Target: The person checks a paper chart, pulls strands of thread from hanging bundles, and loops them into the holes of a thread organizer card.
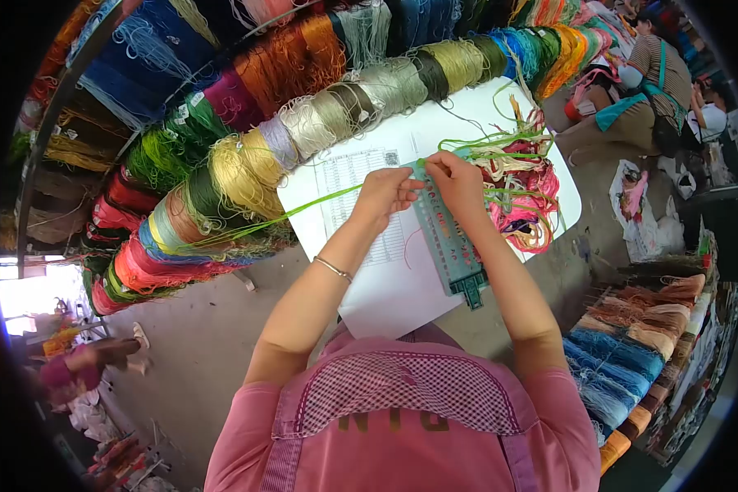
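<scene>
While the right hand [459,184] pinched green thread [344,192] at the far end of a teal board [447,238], the left hand [385,195], half curled, sat just beside it, its hold on the thread impossible to tell. Left of the board, a sheet [357,172] with a printed table too small to read lay on the white desk [459,107], tangled threads [529,201] to the right; dark letters [395,421] on the pink shirt [336,459] were partly covered.

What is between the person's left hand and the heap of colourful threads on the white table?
In the head view, a green board lies between the left hand and the heap of threads, with the right hand over its far end.
</scene>
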The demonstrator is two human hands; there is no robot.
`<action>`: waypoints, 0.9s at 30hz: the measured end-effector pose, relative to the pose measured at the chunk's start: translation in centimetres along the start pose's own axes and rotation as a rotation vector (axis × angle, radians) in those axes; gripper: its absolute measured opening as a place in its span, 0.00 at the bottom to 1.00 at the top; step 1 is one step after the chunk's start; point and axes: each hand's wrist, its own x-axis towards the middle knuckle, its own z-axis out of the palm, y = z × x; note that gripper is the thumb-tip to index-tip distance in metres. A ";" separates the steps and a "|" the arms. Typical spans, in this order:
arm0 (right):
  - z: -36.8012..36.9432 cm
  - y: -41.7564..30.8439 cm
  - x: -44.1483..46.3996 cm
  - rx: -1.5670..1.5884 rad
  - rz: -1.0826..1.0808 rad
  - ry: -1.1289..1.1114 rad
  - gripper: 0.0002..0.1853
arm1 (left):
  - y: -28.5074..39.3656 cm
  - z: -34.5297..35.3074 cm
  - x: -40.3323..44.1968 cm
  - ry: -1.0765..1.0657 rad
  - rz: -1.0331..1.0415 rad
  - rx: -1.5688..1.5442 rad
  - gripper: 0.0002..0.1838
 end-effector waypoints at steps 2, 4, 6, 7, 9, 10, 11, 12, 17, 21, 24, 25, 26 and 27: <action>0.9 0.8 0.0 -0.173 -0.129 0.115 0.03 | -0.5 0.4 -0.1 0.020 0.014 -0.036 0.11; 1.1 1.0 -0.2 -0.160 -0.131 0.123 0.03 | -0.7 0.8 -0.6 0.037 0.038 -0.080 0.12; 1.4 1.5 -0.5 -0.166 -0.160 0.133 0.03 | -0.7 0.6 -0.3 0.003 0.007 -0.119 0.12; 1.5 1.9 -0.6 -0.180 -0.187 0.137 0.03 | -0.7 0.6 -0.3 -0.018 -0.009 -0.137 0.12; 1.3 2.1 -0.6 -0.205 -0.201 0.131 0.03 | -0.5 1.0 -0.4 -0.012 0.009 -0.091 0.12; 1.3 2.0 -0.8 -0.213 -0.183 0.118 0.03 | -0.5 1.2 -0.6 -0.012 0.017 -0.067 0.11; 1.4 1.8 -1.1 -0.221 -0.162 0.102 0.03 | -0.7 1.3 -0.9 0.007 0.018 -0.074 0.12; 1.5 1.5 -1.3 -0.185 -0.156 0.124 0.03 | -0.9 1.3 -1.3 0.022 0.022 -0.080 0.12; 1.1 1.4 -1.4 -0.165 -0.172 0.170 0.03 | -0.9 2.0 -1.7 0.019 0.013 -0.092 0.14; 0.9 1.6 -1.4 -0.107 -0.116 0.178 0.04 | -1.3 2.7 -1.9 0.077 0.050 -0.080 0.17; 1.2 1.7 -1.4 -0.125 -0.126 0.168 0.04 | -1.6 2.6 -1.5 0.051 0.047 -0.063 0.19; 1.3 1.8 -1.4 -0.136 -0.138 0.158 0.04 | -1.7 2.5 -1.3 0.028 0.041 -0.059 0.20; 1.3 1.9 -1.5 -0.148 -0.150 0.148 0.04 | -1.8 2.4 -1.2 0.035 0.041 -0.076 0.21; 1.4 1.9 -1.5 -0.136 -0.156 0.157 0.04 | -1.6 2.4 -1.1 0.043 0.041 -0.091 0.21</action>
